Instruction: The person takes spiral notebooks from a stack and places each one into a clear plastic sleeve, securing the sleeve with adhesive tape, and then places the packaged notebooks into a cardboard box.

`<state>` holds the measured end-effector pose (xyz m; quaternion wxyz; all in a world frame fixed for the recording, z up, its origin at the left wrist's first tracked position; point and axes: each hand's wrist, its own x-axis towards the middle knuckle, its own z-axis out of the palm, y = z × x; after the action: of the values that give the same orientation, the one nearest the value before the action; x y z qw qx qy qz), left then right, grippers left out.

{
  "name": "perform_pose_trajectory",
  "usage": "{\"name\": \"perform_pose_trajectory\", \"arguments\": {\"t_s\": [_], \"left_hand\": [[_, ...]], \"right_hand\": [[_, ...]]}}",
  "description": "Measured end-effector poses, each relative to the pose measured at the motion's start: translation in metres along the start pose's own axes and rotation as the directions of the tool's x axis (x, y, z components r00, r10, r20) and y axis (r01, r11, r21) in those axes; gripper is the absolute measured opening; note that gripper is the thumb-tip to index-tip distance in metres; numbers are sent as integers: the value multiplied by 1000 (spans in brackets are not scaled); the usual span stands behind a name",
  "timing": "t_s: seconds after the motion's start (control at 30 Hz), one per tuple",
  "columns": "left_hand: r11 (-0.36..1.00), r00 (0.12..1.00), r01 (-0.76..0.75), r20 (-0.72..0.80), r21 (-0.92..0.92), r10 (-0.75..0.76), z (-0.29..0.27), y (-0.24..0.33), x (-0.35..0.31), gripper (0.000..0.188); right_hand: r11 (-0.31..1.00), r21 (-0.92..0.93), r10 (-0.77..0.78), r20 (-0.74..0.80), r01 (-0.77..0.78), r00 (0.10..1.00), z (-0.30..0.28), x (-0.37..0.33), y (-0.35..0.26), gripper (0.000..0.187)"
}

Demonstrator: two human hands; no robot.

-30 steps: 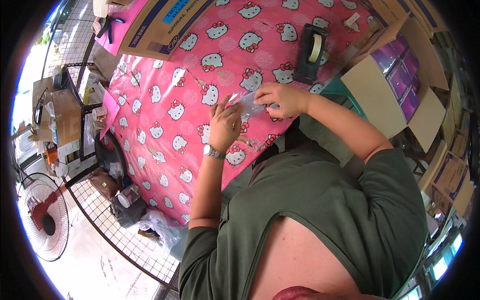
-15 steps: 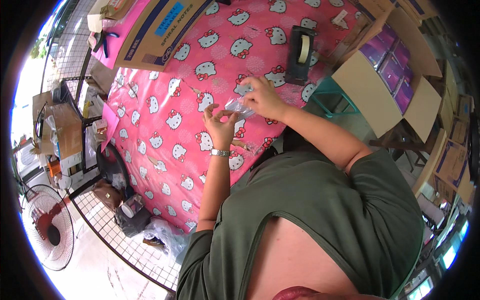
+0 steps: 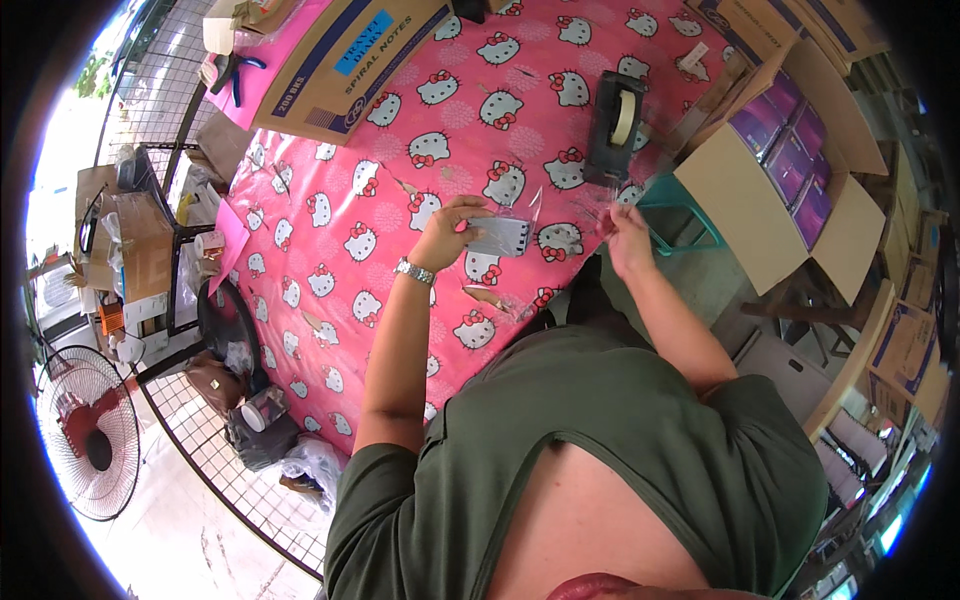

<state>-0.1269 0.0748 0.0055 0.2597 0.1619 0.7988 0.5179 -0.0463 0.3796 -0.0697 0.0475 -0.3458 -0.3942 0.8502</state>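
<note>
In my left hand (image 3: 450,237) is a small spiral notepad (image 3: 498,237) with a pale cover and dark binding along one short side. Clear plastic surrounds it and sticks up past its upper corner. The left thumb and fingers grip its left end, just over the table. My right hand (image 3: 629,242) is at the table's edge, just below the black tape dispenser (image 3: 607,140) with its pale roll. Its fingers are pinched together; what they hold, if anything, is too small to make out.
A pink patterned plastic cover (image 3: 330,290) spreads over the table, torn in places. A closed carton (image 3: 350,75) stands at the far left. On the right, an open carton (image 3: 770,205) holds purple packs, beside a teal stool (image 3: 690,225). A fan (image 3: 95,435) stands at the lower left.
My hands have moved apart; the right went from the plastic toward the tape dispenser. The left now holds the notepad flatter, its cover and binding showing.
</note>
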Motion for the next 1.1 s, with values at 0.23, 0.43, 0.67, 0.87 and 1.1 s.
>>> {"name": "perform_pose_trajectory", "arguments": {"t_s": [0.23, 0.43, 0.67, 0.87, 1.1], "left_hand": [[971, 967, 239, 86, 5, -239, 1, 8, 6, 29], [974, 991, 125, 75, -187, -112, -1, 6, 4, 41], [736, 767, 67, -437, -673, -470, 70, -57, -62, 36], [65, 855, 417, 367, -907, -365, 163, -70, -82, 42], [604, 913, -77, -299, -793, -276, 67, 20, -74, 65]], "right_hand": [[867, -335, 494, 681, -370, 540, 82, 37, -6, 3], [-100, -447, 815, 476, 889, 331, 209, 44, -24, 51], [223, -772, 531, 608, 595, 590, 137, 60, 13, 76], [-112, -299, 439, 841, 948, 317, 174, -54, -3, 78], [123, -408, 431, 843, 905, 322, 104, -16, -36, 88]]}}
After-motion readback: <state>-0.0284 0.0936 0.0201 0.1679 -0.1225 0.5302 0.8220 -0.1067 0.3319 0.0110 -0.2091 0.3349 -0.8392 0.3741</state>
